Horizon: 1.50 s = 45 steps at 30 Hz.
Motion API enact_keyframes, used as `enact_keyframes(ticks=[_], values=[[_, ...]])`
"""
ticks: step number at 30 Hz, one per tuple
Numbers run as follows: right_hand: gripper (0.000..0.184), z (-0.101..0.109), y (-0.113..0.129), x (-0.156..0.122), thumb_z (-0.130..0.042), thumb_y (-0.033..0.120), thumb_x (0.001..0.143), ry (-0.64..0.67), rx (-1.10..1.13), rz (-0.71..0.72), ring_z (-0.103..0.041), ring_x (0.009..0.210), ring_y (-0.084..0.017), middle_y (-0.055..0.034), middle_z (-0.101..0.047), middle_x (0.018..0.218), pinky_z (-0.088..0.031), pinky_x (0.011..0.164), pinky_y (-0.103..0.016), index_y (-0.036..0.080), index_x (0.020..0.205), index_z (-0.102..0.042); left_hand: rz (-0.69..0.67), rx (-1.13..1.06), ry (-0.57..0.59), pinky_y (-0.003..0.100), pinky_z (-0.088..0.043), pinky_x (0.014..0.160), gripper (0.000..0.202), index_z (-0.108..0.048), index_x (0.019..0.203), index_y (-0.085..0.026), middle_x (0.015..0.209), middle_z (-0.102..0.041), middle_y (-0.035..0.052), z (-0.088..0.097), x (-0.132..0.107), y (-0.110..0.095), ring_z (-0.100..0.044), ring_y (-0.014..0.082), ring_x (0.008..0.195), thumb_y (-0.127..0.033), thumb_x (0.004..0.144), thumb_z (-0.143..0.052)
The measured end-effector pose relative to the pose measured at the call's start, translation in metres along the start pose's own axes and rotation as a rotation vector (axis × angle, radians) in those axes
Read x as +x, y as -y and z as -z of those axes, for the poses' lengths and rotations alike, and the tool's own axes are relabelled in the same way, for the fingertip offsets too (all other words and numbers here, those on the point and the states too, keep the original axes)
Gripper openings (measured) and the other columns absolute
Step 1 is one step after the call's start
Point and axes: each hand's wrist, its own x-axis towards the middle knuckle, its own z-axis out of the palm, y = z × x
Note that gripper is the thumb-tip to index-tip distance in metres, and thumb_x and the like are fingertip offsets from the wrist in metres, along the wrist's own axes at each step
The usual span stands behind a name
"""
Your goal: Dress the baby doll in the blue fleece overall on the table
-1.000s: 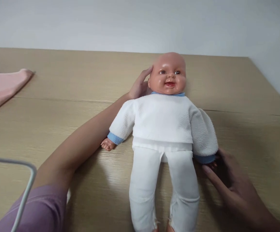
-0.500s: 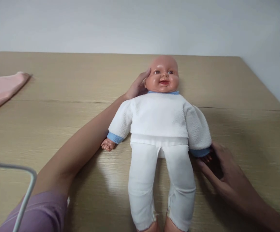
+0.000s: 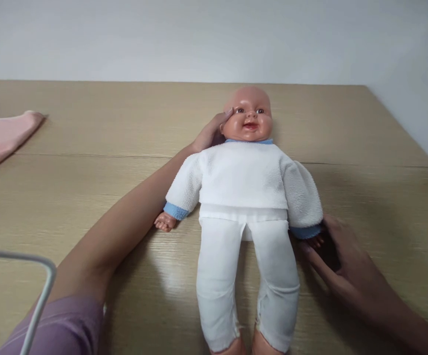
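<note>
A baby doll lies face up on the wooden table, dressed in a white fleece top with blue trim and white trousers. Its lower legs run off the bottom of the view. My left hand cups the side of the doll's head, thumb against the cheek near the eye; the other fingers are hidden behind the head. At the doll's cuff on the right side, my right hand curls around its small hand, thumb below and fingers above. Some of those fingertips are out of sight behind the sleeve.
Pink cloth lies at the left edge of the table. A thin, bent white bar crosses the lower left corner, close to the camera. A pale wall stands behind the table.
My left thumb has slid slightly down and inward along the doll's face, closer to its eye. The doll and my right hand stay almost in place.
</note>
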Motion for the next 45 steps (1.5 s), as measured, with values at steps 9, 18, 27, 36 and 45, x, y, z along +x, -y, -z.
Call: enact_keyframes(ticks=[9, 18, 27, 36, 45], values=[[0.045, 0.000, -0.001, 0.001, -0.063, 0.057, 0.106, 0.005, -0.005, 0.028, -0.082, 0.116, -0.043, -0.0086, -0.076, 0.125, -0.066, 0.100, -0.062, 0.040, 0.147, -0.059, -0.034, -0.035, -0.039, 0.067, -0.042, 0.144, 0.074, -0.068, 0.153, -0.026, 0.163, -0.074, 0.0057, -0.003, 0.000, 0.001, -0.039, 0.0487, 0.177, -0.080, 0.103, -0.065], [0.042, 0.001, 0.000, 0.003, -0.068, 0.050, 0.108, -0.015, -0.005, 0.077, -0.079, 0.109, -0.041, -0.0100, -0.078, 0.124, -0.070, 0.096, -0.063, 0.037, 0.147, -0.060, -0.013, 0.012, -0.035, 0.066, -0.037, 0.145, 0.097, -0.060, 0.153, -0.033, 0.171, -0.064, 0.0096, 0.023, 0.000, 0.010, -0.047, 0.0480, 0.172, -0.069, 0.073, -0.103], [0.043, 0.000, 0.000, 0.003, -0.065, 0.054, 0.107, 0.005, -0.018, 0.052, -0.079, 0.115, -0.043, -0.0094, -0.077, 0.126, -0.068, 0.101, -0.063, 0.037, 0.146, -0.061, -0.020, 0.064, -0.073, 0.070, -0.031, 0.146, 0.106, -0.057, 0.156, -0.034, 0.170, -0.062, 0.0114, 0.028, 0.005, 0.017, -0.043, 0.0524, 0.173, -0.075, 0.068, -0.101], [0.042, 0.000, -0.001, 0.002, -0.067, 0.051, 0.107, 0.004, -0.014, 0.062, -0.078, 0.113, -0.041, -0.0095, -0.077, 0.127, -0.069, 0.101, -0.064, 0.039, 0.147, -0.060, -0.015, 0.032, -0.073, 0.068, -0.033, 0.145, 0.102, -0.061, 0.153, -0.029, 0.169, -0.064, 0.0139, 0.023, 0.005, 0.014, -0.046, 0.0518, 0.172, -0.074, 0.071, -0.101], [0.047, -0.001, -0.002, 0.001, -0.066, 0.055, 0.105, 0.001, 0.003, 0.036, -0.079, 0.120, -0.044, -0.0090, -0.078, 0.128, -0.066, 0.103, -0.063, 0.039, 0.149, -0.065, 0.031, -0.003, -0.065, 0.066, -0.038, 0.145, 0.089, -0.063, 0.147, -0.028, 0.172, -0.065, 0.0134, 0.017, 0.001, 0.007, -0.047, 0.0498, 0.172, -0.069, 0.076, -0.098]])
